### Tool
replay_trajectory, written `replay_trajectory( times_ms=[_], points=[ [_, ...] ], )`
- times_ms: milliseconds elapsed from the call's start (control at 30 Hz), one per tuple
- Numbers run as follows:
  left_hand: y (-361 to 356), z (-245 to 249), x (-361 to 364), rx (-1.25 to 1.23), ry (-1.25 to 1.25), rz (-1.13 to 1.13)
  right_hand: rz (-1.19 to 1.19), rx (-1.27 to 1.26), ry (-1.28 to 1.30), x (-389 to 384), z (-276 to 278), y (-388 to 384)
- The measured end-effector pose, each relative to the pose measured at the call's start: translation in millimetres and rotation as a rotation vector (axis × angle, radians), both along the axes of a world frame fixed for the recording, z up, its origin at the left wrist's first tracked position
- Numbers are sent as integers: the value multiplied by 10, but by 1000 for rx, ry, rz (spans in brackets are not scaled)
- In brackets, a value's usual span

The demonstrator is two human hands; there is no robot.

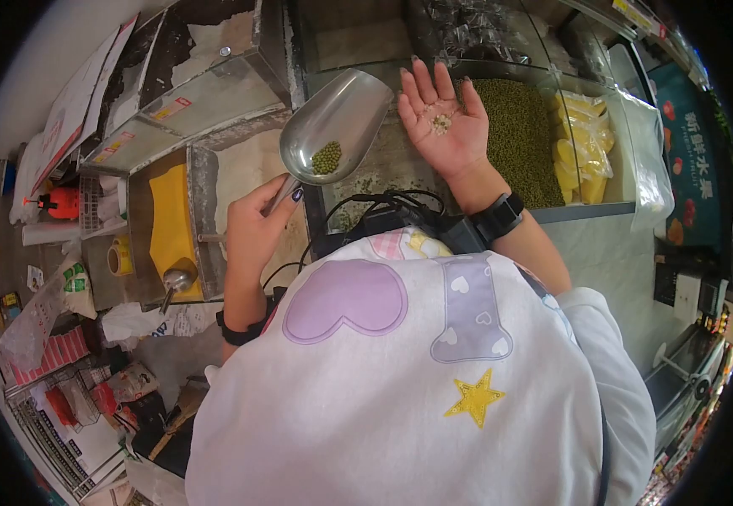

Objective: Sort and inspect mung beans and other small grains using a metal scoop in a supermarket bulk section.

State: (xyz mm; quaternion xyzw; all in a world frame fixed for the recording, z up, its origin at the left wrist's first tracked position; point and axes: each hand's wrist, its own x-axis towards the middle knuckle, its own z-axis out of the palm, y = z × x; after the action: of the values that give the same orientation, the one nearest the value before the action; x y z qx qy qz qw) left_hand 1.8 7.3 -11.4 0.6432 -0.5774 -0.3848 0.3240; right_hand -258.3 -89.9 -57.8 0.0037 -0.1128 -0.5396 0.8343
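Observation:
My left hand (255, 221) is closed around the handle of a metal scoop (345, 105). A small heap of green mung beans (327, 158) lies in the scoop's bowl. To the right, my right hand (449, 126) is held palm up with its fingers stretched out. A few small pale bits (440, 124) rest on that palm, too small to name surely. Just behind my right hand is a bin compartment filled with mung beans (518, 126). Under the scoop and hand is a compartment with a bare-looking floor (383, 152) and some scattered beans near its front.
Yellow packaged goods (583, 152) sit in the compartment on the right. At left are a bin of pale powder (244, 160), a yellow sheet or grain bin (170, 211) with a second metal scoop (177, 279), and raised clear-fronted bins (189, 101). Black cables (383, 202) lie close to my body.

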Motion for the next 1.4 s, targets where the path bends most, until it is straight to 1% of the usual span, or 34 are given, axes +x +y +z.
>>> replay_trajectory(
  times_ms=[33, 167, 233, 267, 333, 367, 467, 533, 567, 633, 667, 700, 733, 767, 833, 867, 933, 967, 1033, 1067, 1167, 1233, 1267, 1300, 1333, 1367, 1400],
  points=[
    [0, -2, 3, 0, -6, -1, -40, -9, 36, 14, 24, 6],
    [0, -8, 2, -10, -3, -4, -61, -14, 68, 12, 20, -12],
    [-2, -13, 6, -9, -11, -2, -152, 17, 229, 14, 35, -14],
    [-3, -15, 7, -7, -20, 1, -152, 17, 229, 14, 49, -7],
    [-4, -10, 4, -6, -18, 0, -176, 13, 353, 16, 74, 17],
    [-3, -8, 4, -5, -16, 0, -176, 13, 353, 15, 72, 17],
    [-1, -15, 7, -16, -14, -3, -142, 31, 323, 1, 37, 12],
    [0, -23, 11, -17, -10, -4, -109, 12, 240, -9, 2, -4],
    [0, -26, 12, -18, -5, -4, -109, 12, 241, -11, 5, -16],
    [-2, -16, 7, -16, -7, -3, 39, 229, 14, -14, 26, -45],
    [-2, -13, 6, -13, -8, -3, 40, 229, 14, -22, -118, -99],
    [-3, -15, 8, -13, -8, -3, 115, 95, -61, -44, -386, -177],
    [-5, -18, 13, -11, -5, -4, 189, -38, -135, -52, -470, -200],
    [-7, -20, 15, -9, -2, -6, 189, -38, -134, -108, -539, -210],
    [-3, -1, 6, -11, -7, -6, 119, 137, 149, -132, -484, -178],
    [-2, 5, 2, -13, -12, -7, 120, 138, 149, -116, -457, -162],
    [-2, 0, 1, -17, -24, -7, -81, 512, 492, -11, -207, -93],
    [-1, -2, 2, -21, -37, -7, -80, 513, 492, -14, -238, -98],
    [-4, -3, -2, -17, -33, -6, -58, 711, 574, -20, -315, -111],
    [-6, -3, -4, -15, -29, -6, -59, 712, 574, -25, -340, -110],
    [-5, -19, -3, -26, -38, -6, -34, 701, 605, 8, -279, -81],
    [-6, -22, 0, -19, -43, -8, -77, 670, 575, 53, -98, -59],
    [-8, -22, 0, -14, -46, -11, -77, 671, 574, 1, -192, -74],
    [-11, -27, 3, -14, -46, -12, 25, 361, 318, -95, -365, -108],
    [-14, -36, 8, -15, -52, -7, 124, 51, 62, -124, -394, -115],
    [-14, -41, 12, -15, -58, -2, 124, 52, 61, -135, -417, -127],
    [-14, -37, 11, -14, -59, -2, 163, -31, -11, -114, -339, -122]
  ],
)
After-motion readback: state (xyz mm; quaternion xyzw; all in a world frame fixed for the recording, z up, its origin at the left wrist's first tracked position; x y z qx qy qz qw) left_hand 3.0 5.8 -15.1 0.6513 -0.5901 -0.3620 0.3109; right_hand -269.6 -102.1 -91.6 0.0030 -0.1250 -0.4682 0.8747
